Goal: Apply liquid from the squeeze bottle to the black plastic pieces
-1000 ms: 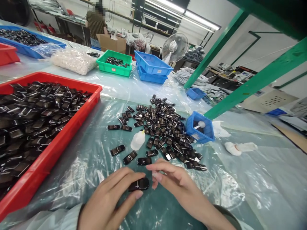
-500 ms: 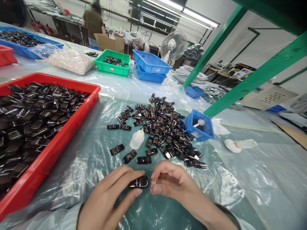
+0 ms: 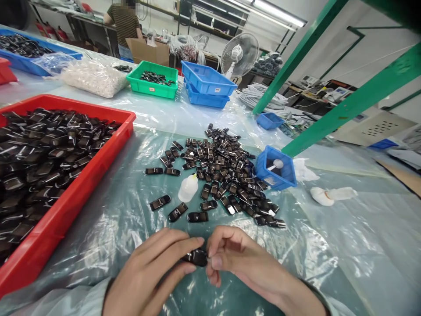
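Plastic-covered table (image 3: 345,245). Red tray (image 3: 75,197) of black shells on the left. Loose pile of black parts (image 3: 223,173) in the middle, small white bottle (image 3: 188,188) at its near-left edge, small blue bin (image 3: 275,167) to its right. Near edge: my left hand (image 3: 154,272) pinches one black shell (image 3: 196,257) between thumb and fingers, long axis lying left-right. My right hand (image 3: 237,259) is closed at its right end, touching, maybe holding a tiny piece, hard to tell. Both hands equally close.

I can read no text; small white labels on the green tray (image 3: 151,91) and blue trays (image 3: 206,90) seem too blurred.
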{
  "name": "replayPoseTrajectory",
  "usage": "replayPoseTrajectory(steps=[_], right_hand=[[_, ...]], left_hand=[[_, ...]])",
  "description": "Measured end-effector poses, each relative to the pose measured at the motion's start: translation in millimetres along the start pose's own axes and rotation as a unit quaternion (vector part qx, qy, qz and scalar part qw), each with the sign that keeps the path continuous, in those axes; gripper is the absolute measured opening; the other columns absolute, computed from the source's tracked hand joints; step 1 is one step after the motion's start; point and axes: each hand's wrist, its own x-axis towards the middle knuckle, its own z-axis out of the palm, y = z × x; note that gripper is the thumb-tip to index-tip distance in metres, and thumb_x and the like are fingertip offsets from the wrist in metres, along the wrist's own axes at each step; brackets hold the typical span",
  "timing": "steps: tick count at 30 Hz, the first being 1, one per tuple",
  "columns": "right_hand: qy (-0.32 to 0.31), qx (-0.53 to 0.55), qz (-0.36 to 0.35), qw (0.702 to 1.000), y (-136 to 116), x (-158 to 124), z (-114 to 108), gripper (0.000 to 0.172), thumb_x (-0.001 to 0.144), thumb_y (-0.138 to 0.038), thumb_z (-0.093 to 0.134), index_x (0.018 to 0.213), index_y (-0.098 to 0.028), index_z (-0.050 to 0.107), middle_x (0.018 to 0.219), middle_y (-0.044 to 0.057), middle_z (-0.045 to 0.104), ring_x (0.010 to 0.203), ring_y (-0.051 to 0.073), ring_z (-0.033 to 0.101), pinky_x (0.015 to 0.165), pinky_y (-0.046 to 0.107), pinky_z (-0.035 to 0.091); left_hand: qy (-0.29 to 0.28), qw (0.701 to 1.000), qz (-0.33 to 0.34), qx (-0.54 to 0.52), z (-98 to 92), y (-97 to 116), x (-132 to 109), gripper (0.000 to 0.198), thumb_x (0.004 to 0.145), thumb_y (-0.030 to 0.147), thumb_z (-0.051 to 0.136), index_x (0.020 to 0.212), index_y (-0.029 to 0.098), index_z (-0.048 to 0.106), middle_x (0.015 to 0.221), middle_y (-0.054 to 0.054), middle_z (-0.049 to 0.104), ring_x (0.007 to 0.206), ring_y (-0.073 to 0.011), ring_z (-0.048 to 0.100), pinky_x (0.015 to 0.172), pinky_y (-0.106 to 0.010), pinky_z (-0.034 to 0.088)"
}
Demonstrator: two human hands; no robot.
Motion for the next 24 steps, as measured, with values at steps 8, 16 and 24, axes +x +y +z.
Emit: replayPoseTrajectory(steps=[8,16,24], right_hand=[[0.009,-0.02,0.026,0.999,-0.6,-1.5,0.2,0.02,0.077,-0.011,0.077,0.085,-0.01,0.059,0.075,0.002,0.065,0.068,0.012,0.068,0.063,0.02,0.055],[-0.013,-0.025,0.016,0.999,8.6,3.7,1.5,0.024,0.079,-0.02,0.077,0.088,-0.011,0.057,0.078,0.004,0.063,0.071,0.013,0.067,0.059,0.02,0.056],[0.078,-0.252,-0.175,0.948,-14.7,16.0,-3.8,0.037,0.073,-0.033,0.081,0.097,-0.018,0.057,0.085,0.001,0.061,0.073,0.011,0.057,0.064,0.02,0.048]], left_hand=[[-0.008,0.997,0.015,-0.074,-0.5,0.7,-1.9,0.027,0.097,0.023,0.045,0.122,0.019,0.056,0.096,0.0,0.066,0.079,-0.0089,0.06,0.07,-0.016,0.051],[0.029,0.998,0.049,-0.011,-1.1,6.9,1.5,0.024,0.097,0.019,0.043,0.112,0.012,0.06,0.093,-0.005,0.067,0.075,-0.0103,0.059,0.067,-0.017,0.052],[0.21,0.942,0.043,0.258,-50.6,10.9,-9.2,0.038,0.096,0.021,0.046,0.134,0.018,0.046,0.107,-0.004,0.06,0.092,-0.0171,0.054,0.091,-0.034,0.041]])
